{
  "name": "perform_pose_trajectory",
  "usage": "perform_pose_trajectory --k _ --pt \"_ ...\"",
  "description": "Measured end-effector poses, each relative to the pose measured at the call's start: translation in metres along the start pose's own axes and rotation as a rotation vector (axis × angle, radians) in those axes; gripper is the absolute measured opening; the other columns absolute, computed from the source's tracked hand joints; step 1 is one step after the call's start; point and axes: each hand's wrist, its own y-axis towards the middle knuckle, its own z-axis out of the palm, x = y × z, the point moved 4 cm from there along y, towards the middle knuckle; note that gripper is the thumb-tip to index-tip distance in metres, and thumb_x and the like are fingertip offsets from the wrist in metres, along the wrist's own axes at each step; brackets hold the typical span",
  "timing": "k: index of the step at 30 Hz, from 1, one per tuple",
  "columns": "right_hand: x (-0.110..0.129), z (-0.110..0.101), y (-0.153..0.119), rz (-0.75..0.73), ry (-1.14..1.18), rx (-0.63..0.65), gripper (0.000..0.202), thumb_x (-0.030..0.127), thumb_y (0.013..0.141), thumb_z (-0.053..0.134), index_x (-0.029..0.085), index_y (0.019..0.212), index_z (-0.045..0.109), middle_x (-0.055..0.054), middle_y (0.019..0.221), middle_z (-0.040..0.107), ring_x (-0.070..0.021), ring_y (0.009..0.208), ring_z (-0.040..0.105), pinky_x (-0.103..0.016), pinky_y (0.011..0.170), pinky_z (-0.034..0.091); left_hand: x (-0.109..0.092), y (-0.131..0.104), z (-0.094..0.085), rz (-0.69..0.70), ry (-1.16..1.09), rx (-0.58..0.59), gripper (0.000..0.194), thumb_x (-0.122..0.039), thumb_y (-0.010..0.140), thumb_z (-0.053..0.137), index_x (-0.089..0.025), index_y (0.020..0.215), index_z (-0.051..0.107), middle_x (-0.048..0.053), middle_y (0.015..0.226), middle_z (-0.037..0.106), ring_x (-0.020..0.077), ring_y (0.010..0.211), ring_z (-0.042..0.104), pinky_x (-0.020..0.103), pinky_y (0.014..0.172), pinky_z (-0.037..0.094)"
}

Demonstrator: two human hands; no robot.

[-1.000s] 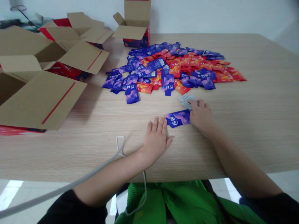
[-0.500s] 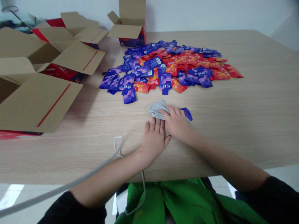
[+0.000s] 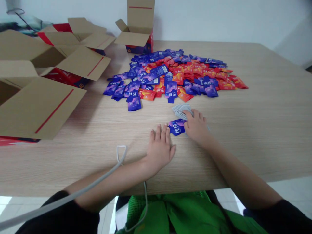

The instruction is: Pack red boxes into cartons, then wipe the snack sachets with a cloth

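Note:
A purple sachet [image 3: 176,127] with white lettering lies flat on the table between my two hands. My left hand [image 3: 161,144] rests palm down with its fingers stretched out, the fingertips at the sachet's left edge. My right hand [image 3: 197,127] is curled over a folded grey-blue cloth [image 3: 181,110], pressing it against the table. The cloth sticks out past the fingers on the far side, and the hand covers the sachet's right end. Beyond both hands lies a wide heap of purple sachets [image 3: 171,90] and red-orange sachets [image 3: 178,75].
Open cardboard boxes [image 3: 58,109] with spread flaps stand along the left side. Another open box [image 3: 139,42] stands at the back by the wall. A white cable [image 3: 97,183] crosses my left forearm and loops on the table [image 3: 243,136].
My right hand has slid right with the cloth, uncovering the purple sachet. My left hand stays nearly in place, flat on the table. The view has tilted slightly.

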Motion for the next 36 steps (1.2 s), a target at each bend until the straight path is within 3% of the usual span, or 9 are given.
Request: perform_pose_trajectory --k 4,12,16,20,24,26,31,36 --pt "0.006 -0.002 0.002 -0.010 -0.040 -0.004 0.048 0.024 0.092 0.045 0.019 0.140 0.054 -0.020 0.135 0.053 -0.0353 0.113 0.051 -0.046 0.089 0.041 0.001 0.002 0.000 0.011 0.005 0.007 0.071 -0.043 0.102 0.038 0.001 0.157 0.033 0.022 0.165 0.026 0.0442 0.151 0.028 0.062 0.116 0.033" --pt "0.005 -0.013 -0.007 -0.077 -0.110 0.136 0.044 0.024 0.093 0.043 0.015 0.135 0.056 -0.021 0.126 0.055 -0.0355 0.106 0.052 -0.044 0.084 0.043 0.005 0.002 -0.001 0.047 0.011 0.014 0.074 -0.046 0.102 0.037 0.005 0.155 0.033 0.025 0.165 0.022 0.0416 0.151 0.028 0.057 0.116 0.035" --pt "0.003 -0.018 -0.005 -0.072 0.043 0.042 0.043 0.019 0.092 0.043 0.016 0.131 0.059 -0.019 0.128 0.053 -0.0328 0.109 0.052 -0.044 0.090 0.043 0.004 0.002 0.001 0.029 0.020 0.018 0.075 -0.047 0.101 0.038 0.005 0.155 0.032 0.026 0.164 0.022 0.0423 0.152 0.028 0.058 0.117 0.034" --pt "0.028 -0.024 -0.009 -0.164 0.176 -0.087 0.044 0.015 0.093 0.043 0.016 0.134 0.060 -0.018 0.139 0.048 -0.0317 0.119 0.047 -0.044 0.100 0.039 0.003 0.003 -0.002 0.036 0.031 0.024 0.075 -0.047 0.102 0.037 0.006 0.155 0.033 0.027 0.164 0.025 0.0436 0.151 0.029 0.059 0.116 0.035" --pt "0.066 -0.014 -0.020 -0.378 0.169 0.002 0.044 0.022 0.098 0.043 0.024 0.139 0.060 -0.014 0.145 0.049 -0.0298 0.123 0.046 -0.043 0.099 0.037 0.002 0.003 -0.005 0.053 0.035 0.072 0.070 -0.047 0.101 0.042 0.005 0.148 0.047 0.030 0.152 0.047 0.0452 0.142 0.043 0.061 0.117 0.032" --pt "0.070 -0.008 -0.021 -0.382 0.141 0.044 0.046 0.023 0.098 0.044 0.026 0.143 0.057 -0.014 0.144 0.050 -0.0297 0.123 0.046 -0.043 0.099 0.036 0.001 0.004 -0.006 0.047 0.037 0.074 0.069 -0.047 0.101 0.042 0.004 0.147 0.048 0.029 0.152 0.048 0.0448 0.143 0.042 0.060 0.117 0.033" --pt "0.039 -0.005 -0.017 -0.216 0.008 0.033 0.053 0.019 0.092 0.048 0.020 0.145 0.053 -0.018 0.141 0.051 -0.0336 0.122 0.047 -0.047 0.098 0.036 0.001 0.004 -0.004 0.019 0.047 0.039 0.074 -0.045 0.102 0.039 0.006 0.155 0.033 0.027 0.163 0.026 0.0417 0.151 0.029 0.057 0.117 0.034" --pt "0.001 -0.008 -0.010 -0.004 -0.069 0.090 0.049 0.022 0.094 0.044 0.017 0.141 0.054 -0.021 0.131 0.054 -0.0360 0.111 0.052 -0.047 0.088 0.042 0.002 0.005 -0.002 0.015 0.035 0.047 0.076 -0.046 0.102 0.040 0.006 0.156 0.029 0.027 0.164 0.021 0.0422 0.151 0.028 0.058 0.116 0.035"
